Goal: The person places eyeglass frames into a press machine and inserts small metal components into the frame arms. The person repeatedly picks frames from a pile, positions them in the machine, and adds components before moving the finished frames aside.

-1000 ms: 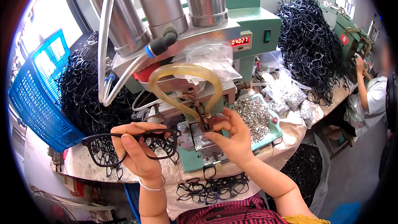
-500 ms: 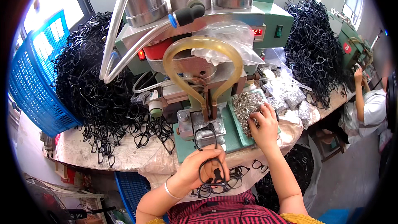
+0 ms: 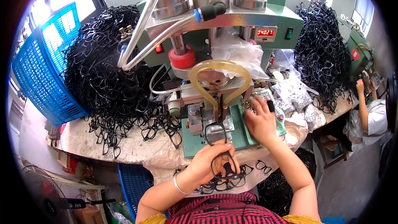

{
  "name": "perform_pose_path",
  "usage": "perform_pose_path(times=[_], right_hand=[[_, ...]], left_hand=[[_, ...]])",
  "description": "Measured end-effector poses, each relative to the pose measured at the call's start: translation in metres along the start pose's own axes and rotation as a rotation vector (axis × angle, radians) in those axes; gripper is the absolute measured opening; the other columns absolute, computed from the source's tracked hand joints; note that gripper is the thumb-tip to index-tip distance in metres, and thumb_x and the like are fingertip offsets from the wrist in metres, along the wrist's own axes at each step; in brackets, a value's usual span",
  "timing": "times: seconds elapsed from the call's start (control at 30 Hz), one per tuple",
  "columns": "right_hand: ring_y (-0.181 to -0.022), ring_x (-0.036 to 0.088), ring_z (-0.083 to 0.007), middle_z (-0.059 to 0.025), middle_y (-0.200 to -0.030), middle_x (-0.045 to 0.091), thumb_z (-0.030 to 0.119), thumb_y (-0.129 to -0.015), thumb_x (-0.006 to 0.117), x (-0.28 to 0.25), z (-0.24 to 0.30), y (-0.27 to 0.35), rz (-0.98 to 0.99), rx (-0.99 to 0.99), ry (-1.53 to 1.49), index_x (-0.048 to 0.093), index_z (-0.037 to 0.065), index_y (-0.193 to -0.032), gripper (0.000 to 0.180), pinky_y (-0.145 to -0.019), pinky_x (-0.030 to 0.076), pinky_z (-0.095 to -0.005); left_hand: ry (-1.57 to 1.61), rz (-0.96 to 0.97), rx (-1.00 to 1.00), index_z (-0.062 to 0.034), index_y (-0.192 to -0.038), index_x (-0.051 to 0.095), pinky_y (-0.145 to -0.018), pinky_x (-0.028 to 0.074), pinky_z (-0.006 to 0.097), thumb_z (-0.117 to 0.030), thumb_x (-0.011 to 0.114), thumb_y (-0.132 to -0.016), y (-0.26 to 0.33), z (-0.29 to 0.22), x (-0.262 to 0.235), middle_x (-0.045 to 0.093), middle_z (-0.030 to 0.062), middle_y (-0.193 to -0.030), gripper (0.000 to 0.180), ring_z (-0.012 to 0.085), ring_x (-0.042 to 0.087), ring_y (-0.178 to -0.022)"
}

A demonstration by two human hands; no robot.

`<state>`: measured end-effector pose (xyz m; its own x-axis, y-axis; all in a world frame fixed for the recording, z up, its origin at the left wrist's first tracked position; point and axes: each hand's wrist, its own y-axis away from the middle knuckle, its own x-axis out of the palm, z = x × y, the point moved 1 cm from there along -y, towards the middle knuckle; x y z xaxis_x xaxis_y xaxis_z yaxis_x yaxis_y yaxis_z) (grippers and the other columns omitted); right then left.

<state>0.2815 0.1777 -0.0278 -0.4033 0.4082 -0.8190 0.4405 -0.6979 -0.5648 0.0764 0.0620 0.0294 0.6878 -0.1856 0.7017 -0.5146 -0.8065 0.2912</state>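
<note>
My left hand (image 3: 212,161) grips a black eyeglass frame (image 3: 215,133). One rim reaches under the two copper-coloured prongs (image 3: 219,114) of the green press; the other rim lies against my fingers. Whether the prongs touch the frame I cannot tell. Over a green tray (image 3: 251,140) of small metal pieces (image 3: 247,104) is my right hand (image 3: 262,123), its fingers spread, a black band around one finger. Nothing shows in that hand. A yellowish hose (image 3: 219,63) loops above the prongs.
Tall heaps of black eyeglass frames (image 3: 112,70) flank the press, with another heap (image 3: 323,54) on the right. A blue basket (image 3: 49,70) leans at the left. Loose frames (image 3: 215,184) lie by my lap, and plastic bags of parts (image 3: 300,99) beside the tray. A person (image 3: 369,108) works at far right.
The press head with its red collar and hose has come down toward the frame. My right hand's fingers have gone from bunched in the tray to spread, reaching farther forward. The view has shifted slightly.
</note>
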Motion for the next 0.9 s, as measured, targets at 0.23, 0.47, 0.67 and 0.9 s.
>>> perform_pose_path(times=[0.23, 0.47, 0.67, 0.9], right_hand=[[-0.088, 0.068, -0.0198, -0.0050, -0.090, 0.071, 0.009, -0.092, 0.068, -0.009, -0.015, 0.033, -0.444, 0.710, -0.850, 0.073, 0.002, -0.094, 0.008, -0.077, 0.052, -0.0318], [-0.080, 0.060, -0.0081, -0.0005, -0.090, 0.068, 0.007, -0.095, 0.067, 0.019, -0.008, 0.025, -0.688, 0.887, -1.214, 0.070, 0.002, -0.098, 0.007, -0.076, 0.048, -0.0231], [-0.080, 0.060, -0.0063, 0.0003, -0.088, 0.069, 0.001, -0.090, 0.069, 0.007, 0.011, -0.004, -0.473, 0.708, -1.067, 0.071, 0.000, -0.099, 0.010, -0.074, 0.048, -0.0215], [-0.078, 0.066, -0.0177, -0.0082, -0.084, 0.071, 0.000, -0.083, 0.070, -0.028, -0.005, 0.060, -0.367, 0.645, -0.566, 0.072, 0.000, -0.095, 0.012, -0.076, 0.052, -0.0291]], left_hand=[[-0.449, -0.490, 0.541, -0.0017, -0.100, 0.058, -0.067, 0.056, 0.031, -0.017, 0.060, -0.099, 0.072, 0.032, -0.049, 0.070, 0.0135, -0.088, 0.016, 0.0189, 0.067, -0.076], [-1.136, -1.258, 0.912, -0.0033, -0.085, 0.068, -0.069, 0.044, 0.028, -0.003, 0.072, -0.083, 0.082, -0.045, -0.144, 0.060, 0.0043, -0.084, 0.004, 0.0156, 0.055, -0.076], [-1.696, -1.299, 0.666, -0.0064, -0.077, 0.070, -0.074, 0.048, 0.042, -0.011, 0.080, -0.073, 0.021, -0.050, -0.153, 0.062, 0.0099, -0.083, 0.011, 0.0317, 0.059, -0.082], [-1.557, -1.265, 0.517, -0.0016, -0.075, 0.069, -0.062, 0.048, 0.038, -0.011, 0.080, -0.075, 0.056, -0.036, -0.210, 0.063, 0.0121, -0.075, 0.015, 0.0296, 0.062, -0.068]])
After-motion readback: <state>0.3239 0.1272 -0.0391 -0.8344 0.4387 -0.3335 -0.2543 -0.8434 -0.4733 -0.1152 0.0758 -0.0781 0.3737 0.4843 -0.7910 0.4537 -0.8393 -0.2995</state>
